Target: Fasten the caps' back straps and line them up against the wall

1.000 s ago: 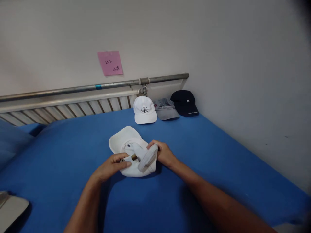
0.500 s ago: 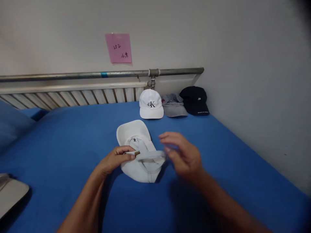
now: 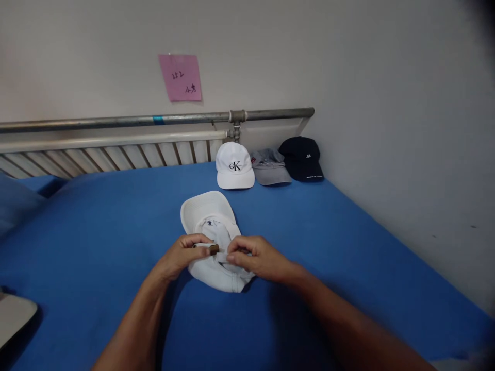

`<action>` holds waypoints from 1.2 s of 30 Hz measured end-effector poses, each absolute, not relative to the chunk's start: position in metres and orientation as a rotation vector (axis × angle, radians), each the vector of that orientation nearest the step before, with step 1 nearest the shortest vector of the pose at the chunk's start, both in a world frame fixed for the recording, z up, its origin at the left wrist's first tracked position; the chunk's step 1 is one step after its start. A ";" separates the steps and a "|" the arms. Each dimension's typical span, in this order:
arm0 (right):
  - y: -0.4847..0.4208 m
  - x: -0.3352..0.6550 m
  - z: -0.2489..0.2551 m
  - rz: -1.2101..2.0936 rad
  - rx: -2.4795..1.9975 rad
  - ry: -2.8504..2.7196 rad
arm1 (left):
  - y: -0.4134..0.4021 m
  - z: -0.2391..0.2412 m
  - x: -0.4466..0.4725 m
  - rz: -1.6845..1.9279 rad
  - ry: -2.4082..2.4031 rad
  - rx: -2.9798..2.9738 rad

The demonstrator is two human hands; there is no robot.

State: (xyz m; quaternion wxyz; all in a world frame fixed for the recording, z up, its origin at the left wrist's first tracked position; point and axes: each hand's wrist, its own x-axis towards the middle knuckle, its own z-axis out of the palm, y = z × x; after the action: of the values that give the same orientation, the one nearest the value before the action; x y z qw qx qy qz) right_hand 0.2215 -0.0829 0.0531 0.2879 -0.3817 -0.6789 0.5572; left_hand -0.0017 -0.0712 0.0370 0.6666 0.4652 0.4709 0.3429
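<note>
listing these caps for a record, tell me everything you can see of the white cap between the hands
The white cap looks like cloth, with a curved brim pointing away and small dark marks inside. It lies opening up on the blue cover. The left hand pinches it beside a brownish buckle; the right hand grips the pale strap, its end near the buckle, not visibly threaded.

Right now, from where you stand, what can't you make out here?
All in the head view:
- Much of the loose strap: covered by the right hand.
- Part of the held white cap's edge: covered by the left hand.
- The pale object: cut off by the left edge.
- Brim lettering on the black cap: too small.
</note>
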 end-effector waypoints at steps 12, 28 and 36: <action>-0.086 0.210 0.052 1.761 -0.863 -1.291 | -0.081 0.042 0.004 0.880 0.931 0.837; -0.089 0.206 0.050 1.880 -0.807 -1.289 | -0.084 0.036 0.011 0.803 0.854 0.806; -0.087 0.203 0.045 1.901 -0.821 -1.250 | -0.082 0.030 0.012 0.760 0.833 0.829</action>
State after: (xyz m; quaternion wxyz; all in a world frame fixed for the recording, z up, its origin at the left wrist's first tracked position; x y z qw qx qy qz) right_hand 0.2032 -0.0872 0.0446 0.3537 -0.3177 -0.4833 0.7351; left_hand 0.0117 -0.0821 0.0301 0.7650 0.3815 0.3833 0.3497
